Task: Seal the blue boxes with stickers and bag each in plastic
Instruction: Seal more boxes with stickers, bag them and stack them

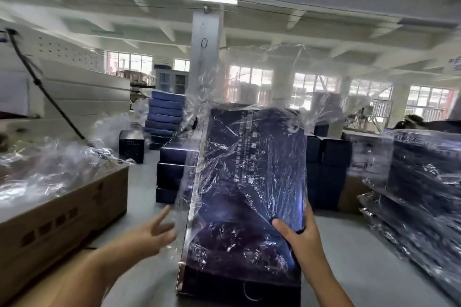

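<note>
A dark blue box (249, 182) stands on end in front of me, its top tilted away. A clear plastic bag (262, 77) is pulled over its upper part; the loose end billows above the box. The box's bottom edge is bare of plastic. My right hand (296, 237) grips the box's right edge through the plastic, thumb on the front face. My left hand (149, 232) hovers just left of the box with fingers spread, holding nothing. More blue boxes (172, 172) are stacked behind on the table.
A brown cardboard carton (57, 214) holding loose plastic bags sits at the left. Bagged boxes (424, 182) are piled at the right. Another stack of blue boxes (166, 117) stands farther back by a white pillar. White cartons rise at far left.
</note>
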